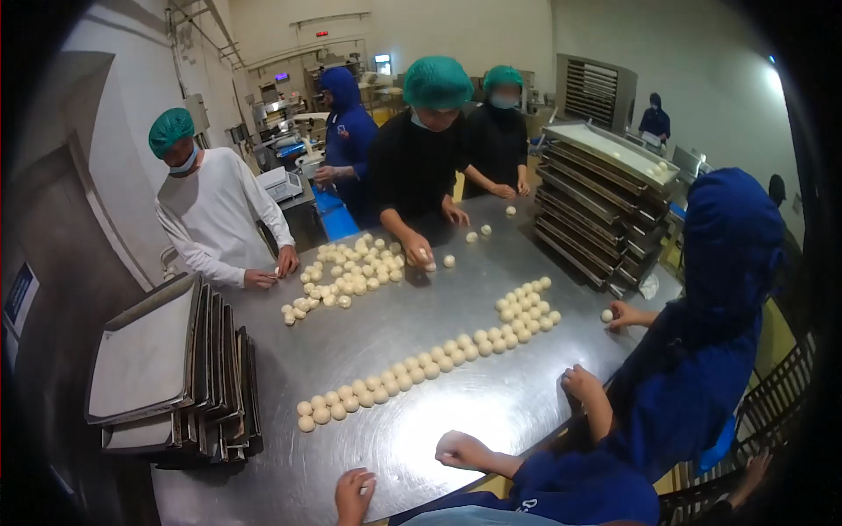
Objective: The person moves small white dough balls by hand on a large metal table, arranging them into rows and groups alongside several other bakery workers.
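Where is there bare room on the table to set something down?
The table is bare between the loose ball cluster and the long ball row, and between that row and the left hand. Crowded: that cluster, left tray stack and right tray stack.

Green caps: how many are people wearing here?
3: left cap on the person in white; middle cap on the nearer person in black; right cap on the farther person in black.

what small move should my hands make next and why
Perhaps ease the left hand forward toward the left end of the long row of pale, round dough balls: that end lies nearer to it than to the right hand. Both palms are hidden, so I can't tell whether they hold anything.
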### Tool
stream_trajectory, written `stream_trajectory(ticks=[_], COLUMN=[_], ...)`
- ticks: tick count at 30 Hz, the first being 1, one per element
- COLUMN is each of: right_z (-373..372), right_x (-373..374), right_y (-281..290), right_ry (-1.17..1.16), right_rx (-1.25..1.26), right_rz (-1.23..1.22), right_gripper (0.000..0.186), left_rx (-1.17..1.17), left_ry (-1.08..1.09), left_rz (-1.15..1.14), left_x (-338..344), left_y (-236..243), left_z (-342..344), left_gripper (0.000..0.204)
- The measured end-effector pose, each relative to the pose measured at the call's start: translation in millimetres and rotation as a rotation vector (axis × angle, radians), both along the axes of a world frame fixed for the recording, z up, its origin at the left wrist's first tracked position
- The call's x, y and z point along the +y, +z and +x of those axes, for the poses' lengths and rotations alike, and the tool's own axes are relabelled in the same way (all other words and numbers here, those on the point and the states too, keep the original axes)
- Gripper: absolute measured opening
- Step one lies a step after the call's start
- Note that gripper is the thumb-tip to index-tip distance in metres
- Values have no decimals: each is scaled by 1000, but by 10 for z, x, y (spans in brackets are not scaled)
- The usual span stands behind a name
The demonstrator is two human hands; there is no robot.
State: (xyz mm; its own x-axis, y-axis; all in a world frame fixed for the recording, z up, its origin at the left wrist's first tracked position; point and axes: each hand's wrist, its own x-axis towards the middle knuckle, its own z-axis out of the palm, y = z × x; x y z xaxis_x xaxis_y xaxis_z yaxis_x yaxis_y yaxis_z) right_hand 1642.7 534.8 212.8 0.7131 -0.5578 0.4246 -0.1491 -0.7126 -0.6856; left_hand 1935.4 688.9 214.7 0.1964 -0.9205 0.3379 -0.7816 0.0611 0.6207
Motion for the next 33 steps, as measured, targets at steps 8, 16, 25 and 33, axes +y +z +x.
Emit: stream_trajectory(ticks=[8,16,25,33], right_z=[801,93,746,326], right_x=[-92,-190,24,-280], right_y=[-112,61,-52,60], right_ry=[-283,-138,-153,-317], right_rx=[46,236,15,107], right_rz=[-14,56,23,-230], right_gripper=[10,12,11,8], left_rx=[238,-60,147,-96], left_ry=[58,54,-15,73], left_rz=[-2,28,12,-66], left_x=[-649,-92,-505,-440], left_y=[-308,-51,-362,-107], left_z=[-365,31,-501,35], left_gripper=[14,15,10,15])
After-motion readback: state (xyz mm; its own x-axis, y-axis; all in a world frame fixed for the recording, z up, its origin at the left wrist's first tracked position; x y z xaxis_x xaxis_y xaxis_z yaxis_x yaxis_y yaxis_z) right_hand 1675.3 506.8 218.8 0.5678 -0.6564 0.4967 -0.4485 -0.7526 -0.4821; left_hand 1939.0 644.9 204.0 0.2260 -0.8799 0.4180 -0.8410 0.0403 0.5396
